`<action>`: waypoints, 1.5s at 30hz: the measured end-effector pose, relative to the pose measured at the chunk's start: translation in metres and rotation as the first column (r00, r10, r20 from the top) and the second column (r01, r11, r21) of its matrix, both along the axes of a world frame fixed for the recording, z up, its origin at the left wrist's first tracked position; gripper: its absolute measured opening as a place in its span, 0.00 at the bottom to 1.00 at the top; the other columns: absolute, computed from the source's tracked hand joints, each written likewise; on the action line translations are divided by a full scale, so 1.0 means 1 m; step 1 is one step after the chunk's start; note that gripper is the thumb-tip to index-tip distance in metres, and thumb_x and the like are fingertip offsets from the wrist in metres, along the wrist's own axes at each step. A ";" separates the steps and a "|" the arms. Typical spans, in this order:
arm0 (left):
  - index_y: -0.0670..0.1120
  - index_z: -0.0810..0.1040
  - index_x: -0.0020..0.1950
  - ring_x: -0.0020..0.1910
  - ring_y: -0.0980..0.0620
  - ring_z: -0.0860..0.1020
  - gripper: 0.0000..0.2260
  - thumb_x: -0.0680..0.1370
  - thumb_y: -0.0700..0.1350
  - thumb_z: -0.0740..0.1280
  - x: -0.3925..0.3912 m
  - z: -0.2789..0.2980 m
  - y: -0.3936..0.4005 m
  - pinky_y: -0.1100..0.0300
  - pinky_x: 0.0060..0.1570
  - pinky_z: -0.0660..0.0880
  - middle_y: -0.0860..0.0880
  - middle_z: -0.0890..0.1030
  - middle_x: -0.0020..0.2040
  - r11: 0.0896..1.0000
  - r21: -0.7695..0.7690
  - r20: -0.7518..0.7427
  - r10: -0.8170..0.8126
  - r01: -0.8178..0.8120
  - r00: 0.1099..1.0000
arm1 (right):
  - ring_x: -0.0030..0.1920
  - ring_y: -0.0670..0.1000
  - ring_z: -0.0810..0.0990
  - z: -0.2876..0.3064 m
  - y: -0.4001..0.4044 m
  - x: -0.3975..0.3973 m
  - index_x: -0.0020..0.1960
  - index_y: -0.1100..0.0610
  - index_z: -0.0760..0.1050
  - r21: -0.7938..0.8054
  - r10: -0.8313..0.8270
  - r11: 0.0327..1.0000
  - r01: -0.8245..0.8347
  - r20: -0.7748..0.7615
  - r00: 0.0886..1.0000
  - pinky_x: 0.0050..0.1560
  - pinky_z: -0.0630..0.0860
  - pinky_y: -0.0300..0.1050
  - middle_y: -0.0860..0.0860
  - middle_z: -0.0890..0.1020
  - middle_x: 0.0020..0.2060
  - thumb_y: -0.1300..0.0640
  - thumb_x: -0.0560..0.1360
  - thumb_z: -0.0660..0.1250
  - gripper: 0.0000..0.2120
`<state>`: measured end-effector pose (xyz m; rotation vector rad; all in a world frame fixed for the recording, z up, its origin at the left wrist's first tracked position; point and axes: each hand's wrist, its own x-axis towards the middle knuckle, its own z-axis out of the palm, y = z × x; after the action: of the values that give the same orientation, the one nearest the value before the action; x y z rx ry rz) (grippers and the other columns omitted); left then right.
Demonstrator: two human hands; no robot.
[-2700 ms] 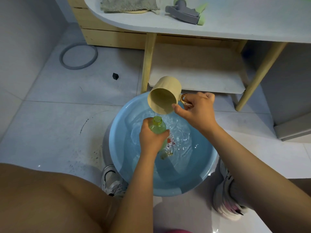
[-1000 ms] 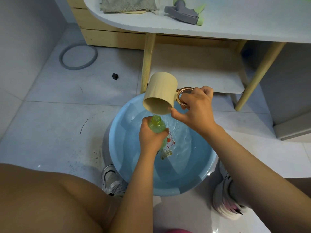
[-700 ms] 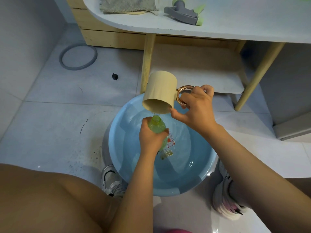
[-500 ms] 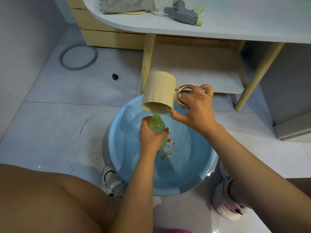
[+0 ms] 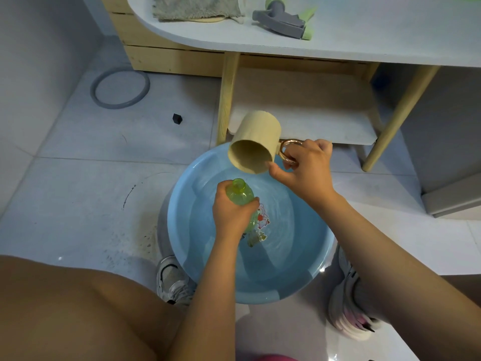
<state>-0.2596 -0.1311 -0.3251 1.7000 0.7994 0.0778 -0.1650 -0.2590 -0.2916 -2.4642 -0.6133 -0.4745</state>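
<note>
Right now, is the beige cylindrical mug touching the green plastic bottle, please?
Apart: the head view shows blue basin between the mug rim and the bottle mouth.

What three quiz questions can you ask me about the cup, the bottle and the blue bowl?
1. Pick one: what does the left hand grip? A) the green bottle B) a grey cloth C) a shoe
2. True or false: the right hand holds the tan cup by its handle, tilted above the blue basin.
3. In a few words: where does the grey spray head lie?

Key: 1 A. 2 True. 3 On the white table.
</note>
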 end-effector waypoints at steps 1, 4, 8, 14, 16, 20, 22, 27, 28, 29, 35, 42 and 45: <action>0.55 0.69 0.55 0.47 0.56 0.74 0.23 0.67 0.42 0.76 -0.001 -0.001 0.001 0.70 0.38 0.68 0.57 0.76 0.48 1.000 -0.005 0.004 0.008 -0.008 1.000 | 0.32 0.51 0.67 -0.004 -0.001 0.000 0.28 0.55 0.65 -0.028 -0.045 0.999 0.043 -0.062 0.997 0.46 0.52 0.41 0.46 0.66 0.23 0.36 0.67 0.59 0.23; 0.54 0.70 0.56 0.47 0.55 0.76 0.24 0.66 0.42 0.77 -0.002 -0.005 0.002 0.66 0.42 0.70 0.56 0.77 0.48 1.000 -0.009 0.015 0.023 -0.023 1.000 | 0.35 0.53 0.70 -0.022 -0.009 0.001 0.31 0.54 0.67 -0.286 -0.205 0.949 0.135 -0.233 0.951 0.49 0.55 0.46 0.47 0.69 0.24 0.34 0.70 0.57 0.23; 0.55 0.69 0.55 0.44 0.59 0.75 0.25 0.66 0.42 0.78 -0.004 -0.009 0.007 0.70 0.39 0.69 0.60 0.76 0.45 1.000 -0.002 0.010 0.022 -0.022 1.000 | 0.39 0.55 0.73 -0.051 -0.018 -0.012 0.38 0.52 0.78 -0.541 -0.271 0.834 0.108 -0.231 0.935 0.52 0.55 0.48 0.52 0.77 0.29 0.43 0.75 0.61 0.16; 0.55 0.68 0.56 0.48 0.54 0.75 0.25 0.66 0.42 0.77 -0.005 -0.017 0.013 0.60 0.48 0.72 0.60 0.74 0.45 0.999 0.017 -0.013 0.029 -0.029 0.999 | 0.40 0.54 0.77 -0.079 -0.017 -0.030 0.35 0.51 0.78 -0.780 -0.262 0.625 -0.033 -0.250 0.932 0.49 0.56 0.48 0.50 0.78 0.30 0.52 0.71 0.68 0.07; 0.55 0.69 0.55 0.47 0.54 0.75 0.24 0.66 0.42 0.77 -0.005 -0.018 0.015 0.61 0.48 0.72 0.61 0.74 0.44 0.999 0.021 -0.016 0.034 -0.033 0.999 | 0.46 0.53 0.76 -0.086 -0.018 -0.033 0.40 0.51 0.77 -0.801 -0.258 0.591 -0.092 -0.296 0.920 0.51 0.54 0.47 0.49 0.79 0.35 0.49 0.74 0.64 0.08; 0.55 0.69 0.54 0.44 0.58 0.74 0.24 0.66 0.42 0.77 -0.005 -0.018 0.016 0.60 0.48 0.73 0.61 0.74 0.43 0.999 0.021 -0.011 0.031 -0.031 0.999 | 0.39 0.53 0.69 -0.084 -0.011 -0.036 0.29 0.52 0.66 -0.775 -0.248 0.624 -0.100 -0.318 0.915 0.49 0.53 0.47 0.47 0.66 0.26 0.44 0.77 0.58 0.21; 0.55 0.69 0.53 0.45 0.55 0.75 0.23 0.66 0.41 0.77 -0.005 -0.018 0.016 0.60 0.48 0.73 0.61 0.74 0.43 0.999 0.023 -0.005 0.036 -0.036 0.999 | 0.36 0.53 0.67 -0.080 -0.008 -0.035 0.26 0.53 0.63 -0.715 -0.309 0.698 -0.042 -0.354 0.882 0.50 0.56 0.48 0.48 0.65 0.24 0.47 0.77 0.58 0.22; 0.54 0.69 0.53 0.44 0.56 0.75 0.23 0.66 0.41 0.76 -0.007 -0.015 0.014 0.62 0.45 0.70 0.60 0.75 0.43 0.999 0.025 0.007 0.028 -0.029 1.000 | 0.38 0.54 0.72 -0.065 -0.013 -0.016 0.32 0.55 0.70 -0.514 -0.458 0.851 0.112 -0.619 0.638 0.52 0.59 0.49 0.49 0.72 0.27 0.38 0.74 0.58 0.22; 0.55 0.69 0.52 0.44 0.55 0.76 0.22 0.66 0.41 0.76 -0.008 -0.016 0.014 0.62 0.45 0.70 0.60 0.76 0.43 0.999 0.028 0.008 0.024 -0.024 1.000 | 0.39 0.54 0.72 -0.062 -0.015 -0.011 0.32 0.55 0.69 -0.461 -0.449 0.876 0.140 -0.675 0.586 0.53 0.60 0.49 0.49 0.72 0.28 0.38 0.75 0.58 0.23; 0.55 0.69 0.52 0.45 0.55 0.76 0.22 0.66 0.41 0.76 -0.008 -0.015 0.013 0.61 0.45 0.70 0.59 0.76 0.43 0.999 0.030 0.007 0.019 -0.019 1.000 | 0.40 0.54 0.72 -0.057 -0.016 -0.006 0.31 0.54 0.69 -0.414 -0.435 0.894 0.171 -0.713 0.550 0.53 0.62 0.49 0.49 0.71 0.28 0.37 0.75 0.59 0.23; 0.54 0.70 0.52 0.45 0.55 0.76 0.21 0.66 0.41 0.76 -0.009 -0.011 0.009 0.61 0.45 0.71 0.58 0.76 0.43 1.000 0.014 -0.025 -0.002 0.002 1.000 | 0.29 0.52 0.62 -0.023 -0.019 0.007 0.26 0.53 0.57 -0.020 -0.200 0.954 0.300 -0.786 0.584 0.35 0.58 0.46 0.49 0.61 0.24 0.43 0.72 0.68 0.26; 0.54 0.69 0.52 0.44 0.54 0.76 0.21 0.66 0.41 0.75 -0.005 -0.004 0.004 0.61 0.44 0.71 0.57 0.77 0.44 1.000 0.008 -0.024 -0.026 0.027 0.999 | 0.29 0.49 0.64 0.018 -0.007 -0.002 0.28 0.54 0.58 0.010 -0.049 0.998 0.060 -0.464 0.885 0.44 0.56 0.47 0.48 0.63 0.23 0.43 0.72 0.69 0.26; 0.54 0.68 0.53 0.44 0.56 0.75 0.21 0.67 0.43 0.75 -0.003 0.001 0.002 0.64 0.39 0.70 0.57 0.76 0.46 0.999 0.023 -0.024 -0.037 0.038 0.999 | 0.31 0.46 0.63 0.019 -0.002 -0.007 0.27 0.52 0.58 -0.009 0.013 1.000 -0.017 -0.328 0.945 0.45 0.53 0.43 0.46 0.62 0.22 0.37 0.69 0.65 0.25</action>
<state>-0.2621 -0.1288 -0.3239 1.7398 0.7867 0.0417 -0.1721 -0.2611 -0.2726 -2.4712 -0.4959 -0.0479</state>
